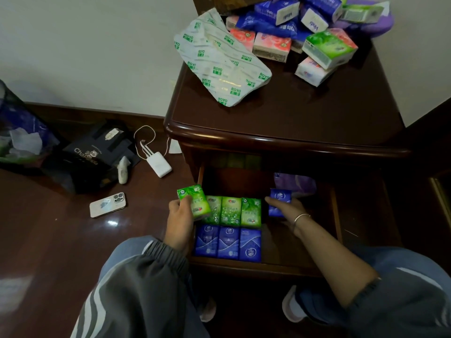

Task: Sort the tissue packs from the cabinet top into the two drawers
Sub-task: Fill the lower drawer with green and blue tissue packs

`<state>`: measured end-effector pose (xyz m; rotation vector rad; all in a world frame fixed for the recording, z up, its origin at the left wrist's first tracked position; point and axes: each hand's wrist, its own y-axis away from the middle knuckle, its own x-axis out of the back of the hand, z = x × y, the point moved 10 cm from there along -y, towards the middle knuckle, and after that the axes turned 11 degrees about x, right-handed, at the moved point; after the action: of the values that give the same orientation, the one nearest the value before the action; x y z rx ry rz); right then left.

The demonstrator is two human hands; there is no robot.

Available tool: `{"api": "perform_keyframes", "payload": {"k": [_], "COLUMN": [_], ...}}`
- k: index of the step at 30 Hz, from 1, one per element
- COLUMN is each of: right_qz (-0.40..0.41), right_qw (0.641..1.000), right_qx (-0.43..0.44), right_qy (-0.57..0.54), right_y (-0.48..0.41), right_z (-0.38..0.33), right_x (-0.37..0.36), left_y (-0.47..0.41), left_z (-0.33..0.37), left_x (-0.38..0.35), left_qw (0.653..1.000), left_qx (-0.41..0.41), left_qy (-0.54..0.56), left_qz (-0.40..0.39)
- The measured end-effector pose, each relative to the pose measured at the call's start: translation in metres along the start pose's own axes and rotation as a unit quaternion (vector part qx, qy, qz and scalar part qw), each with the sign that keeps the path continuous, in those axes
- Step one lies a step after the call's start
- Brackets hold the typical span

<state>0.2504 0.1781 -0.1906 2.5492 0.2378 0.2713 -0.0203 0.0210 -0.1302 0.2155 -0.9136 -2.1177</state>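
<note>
The dark wooden cabinet's lower drawer (253, 265) stands pulled out below me. Inside lie a row of green tissue packs (231, 211) and, in front of it, a row of blue tissue packs (228, 243). My left hand (179, 220) grips another green pack (194, 201) at the drawer's left edge. My right hand (285, 207) holds a blue pack (279, 201) upright over the drawer's right side. On the cabinet top (292, 118) lies a heap of loose packs (305, 32), blue, pink, green and white, beside a large white ROYO pack (219, 62).
On the floor to the left lie a phone (107, 204), a white power bank with a cable (158, 163), a black paper bag (95, 154) and a plastic bag with rubbish (22, 137). A purple bag (296, 181) sits at the drawer's back right. My knees frame the drawer.
</note>
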Motion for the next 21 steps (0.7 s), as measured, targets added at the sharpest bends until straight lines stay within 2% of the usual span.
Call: {"api": "perform_keyframes", "payload": {"k": [5, 9, 12, 15, 18, 21], "right_qz": [-0.090, -0.103, -0.072, -0.067, -0.100, -0.134], "right_qw": [0.995, 0.994, 0.997, 0.997, 0.988, 0.977], "right_qx": [-0.044, -0.039, -0.004, -0.010, -0.061, -0.064], "right_qy": [0.017, -0.019, -0.018, 0.032, 0.103, 0.154], "right_y": [0.009, 0.014, 0.016, 0.025, 0.042, 0.056], "right_z": [0.010, 0.012, 0.007, 0.019, 0.050, 0.063], "right_x": [-0.033, -0.030, -0.008, 0.016, 0.022, 0.013], "left_y": [0.000, -0.004, -0.004, -0.006, -0.006, -0.002], "left_z": [-0.003, -0.007, -0.007, -0.011, -0.008, -0.001], "left_x": [-0.003, -0.004, -0.005, -0.001, 0.002, 0.005], "left_qw": [1.000, 0.999, 0.999, 1.000, 1.000, 0.997], "left_qx": [0.007, 0.007, 0.002, 0.018, -0.012, -0.050], "left_qy": [-0.020, -0.042, -0.042, 0.004, -0.006, -0.036], "left_qz": [-0.005, -0.015, -0.024, -0.020, 0.001, 0.035]}}
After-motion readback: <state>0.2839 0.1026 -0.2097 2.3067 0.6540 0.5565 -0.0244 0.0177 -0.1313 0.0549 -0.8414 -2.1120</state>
